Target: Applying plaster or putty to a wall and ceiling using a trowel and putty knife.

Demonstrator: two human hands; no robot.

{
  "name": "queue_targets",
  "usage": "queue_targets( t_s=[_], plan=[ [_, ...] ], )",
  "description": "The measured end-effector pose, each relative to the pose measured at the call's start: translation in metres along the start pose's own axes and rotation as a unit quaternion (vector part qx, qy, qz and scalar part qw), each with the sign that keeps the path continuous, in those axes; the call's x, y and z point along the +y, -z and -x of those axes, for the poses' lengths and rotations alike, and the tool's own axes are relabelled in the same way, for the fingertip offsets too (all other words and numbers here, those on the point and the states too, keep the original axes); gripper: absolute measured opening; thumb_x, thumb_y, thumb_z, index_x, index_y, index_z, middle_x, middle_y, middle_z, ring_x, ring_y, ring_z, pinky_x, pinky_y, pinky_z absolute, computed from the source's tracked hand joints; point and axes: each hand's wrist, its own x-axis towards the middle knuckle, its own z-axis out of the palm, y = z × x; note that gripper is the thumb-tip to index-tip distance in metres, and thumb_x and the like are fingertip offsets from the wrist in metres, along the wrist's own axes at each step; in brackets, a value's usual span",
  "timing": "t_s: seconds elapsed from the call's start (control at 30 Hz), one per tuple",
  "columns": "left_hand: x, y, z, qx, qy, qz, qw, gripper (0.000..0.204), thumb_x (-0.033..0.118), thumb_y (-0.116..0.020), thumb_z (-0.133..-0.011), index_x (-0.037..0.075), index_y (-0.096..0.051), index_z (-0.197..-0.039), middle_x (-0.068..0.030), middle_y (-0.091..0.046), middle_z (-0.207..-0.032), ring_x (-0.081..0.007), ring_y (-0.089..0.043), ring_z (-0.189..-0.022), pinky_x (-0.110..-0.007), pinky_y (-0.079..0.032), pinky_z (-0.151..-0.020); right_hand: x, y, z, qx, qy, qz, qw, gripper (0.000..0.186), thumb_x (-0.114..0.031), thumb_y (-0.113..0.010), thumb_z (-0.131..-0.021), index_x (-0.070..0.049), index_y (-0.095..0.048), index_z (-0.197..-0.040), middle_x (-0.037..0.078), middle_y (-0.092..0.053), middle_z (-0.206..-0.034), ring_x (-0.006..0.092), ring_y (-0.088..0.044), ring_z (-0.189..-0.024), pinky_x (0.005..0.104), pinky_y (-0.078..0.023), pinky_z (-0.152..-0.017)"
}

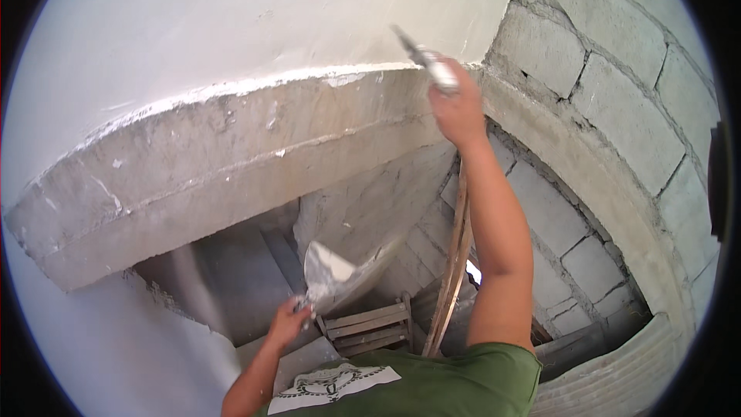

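My right hand (pixel 455 108) is raised near the corner, gripping a putty knife (pixel 417 54) with a pale handle and a blurred blade, held against or just off the smooth white wall (pixel 270 8); contact is unclear. Below the blade runs a rough concrete beam (pixel 231 147) with a white-smeared upper edge. Lower down, my left hand (pixel 289 320) holds a wide metal plastering tool (pixel 328 274) by its handle, with pale compound on it.
A grey block wall (pixel 587 93) fills the right. Long wooden boards (pixel 451 278) stand under my right arm. A slatted wooden piece (pixel 367 320) lies low in the middle, beside a dark recess (pixel 231 278). Corrugated sheet (pixel 610 378) curves along the lower right.
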Motion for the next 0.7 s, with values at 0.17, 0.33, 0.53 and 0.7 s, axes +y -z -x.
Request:
queue_targets(
  t_s=[0.17,0.33,0.53,0.7],
  plan=[
    [0.132,-0.015,0.005,-0.082,-0.065,0.111,0.988,0.014,0.018,-0.06,-0.096,0.005,-0.064,-0.099,-0.0029,-0.065,-0.077,-0.0081,-0.053,-0.055,-0.025,-0.04,-0.044,-0.051,0.037,0.08,0.065,-0.16,-0.351,0.92,0.033,-0.005,-0.066,-0.086,0.005,-0.06,-0.117,0.013,-0.066,-0.112,0.022,-0.062,-0.105,0.0343,-0.048,-0.09],
    [0.2,-0.018,0.01,-0.127,-0.07,0.173,0.974,0.013,0.018,-0.06,-0.096,0.006,-0.062,-0.1,-0.0048,-0.064,-0.075,-0.0073,-0.05,-0.047,-0.021,-0.031,-0.037,-0.115,0.038,0.123,0.038,-0.21,-0.427,0.878,0.029,-0.005,-0.073,-0.081,0.0,-0.066,-0.109,0.014,-0.066,-0.111,0.0293,-0.063,-0.105,0.0388,-0.048,-0.095],
    [0.204,-0.008,0.024,-0.16,-0.076,0.107,0.978,0.016,0.021,-0.06,-0.096,0.005,-0.059,-0.093,-0.0033,-0.061,-0.075,-0.0068,-0.047,-0.05,-0.023,-0.029,-0.04,-0.14,0.038,0.132,-0.221,-0.049,-0.319,0.92,0.038,-0.01,-0.076,-0.072,-0.002,-0.071,-0.108,0.014,-0.068,-0.113,0.0324,-0.062,-0.111,0.0493,-0.044,-0.104],
    [0.187,0.006,0.045,-0.155,-0.087,0.144,0.973,0.016,0.019,-0.061,-0.095,0.003,-0.06,-0.097,-0.0035,-0.061,-0.074,-0.0056,-0.045,-0.048,-0.02,-0.028,-0.039,-0.121,0.019,0.16,-0.243,0.091,-0.209,0.943,0.043,-0.008,-0.073,-0.075,-0.008,-0.069,-0.118,0.012,-0.065,-0.12,0.034,-0.061,-0.108,0.0414,-0.049,-0.094]
  ],
)
